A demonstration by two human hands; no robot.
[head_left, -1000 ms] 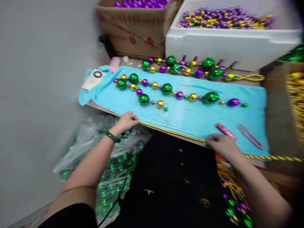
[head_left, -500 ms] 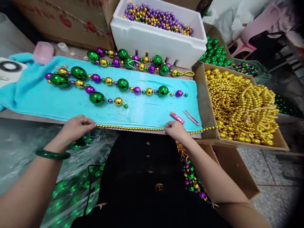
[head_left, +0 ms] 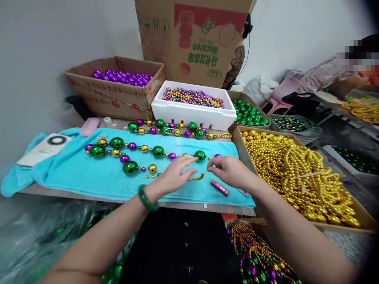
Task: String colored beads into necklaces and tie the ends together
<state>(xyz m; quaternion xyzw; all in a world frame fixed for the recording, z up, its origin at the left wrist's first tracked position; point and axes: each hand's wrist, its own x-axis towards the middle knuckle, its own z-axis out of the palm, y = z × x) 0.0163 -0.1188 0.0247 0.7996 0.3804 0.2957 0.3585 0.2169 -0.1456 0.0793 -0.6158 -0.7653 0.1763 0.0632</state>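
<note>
My left hand (head_left: 175, 176), with a green bangle (head_left: 148, 198) on its wrist, is over the middle of the blue towel (head_left: 77, 173), its fingers apart and nothing in them. A short gold bead strand (head_left: 196, 178) lies beside its fingertips, partly hidden by the hand. My right hand (head_left: 226, 170) is just to the right, thumb and fingers pinched together; what they hold, if anything, is too small to name. Behind the hands runs a string of large green, purple and gold beads (head_left: 158, 151). A pink packet (head_left: 219, 187) lies below my right hand.
A carton of gold beads (head_left: 284, 169) stands at the right. Behind the towel are a white foam box (head_left: 192, 114) of mixed beads, a carton of purple beads (head_left: 118, 96) and a finished-looking strand (head_left: 177, 133). Other people are partly visible at the back.
The view has tilted up. My left hand has moved right and opened, leaving the gold strand. The long gold strand between the hands is gone; a short piece lies on the towel.
</note>
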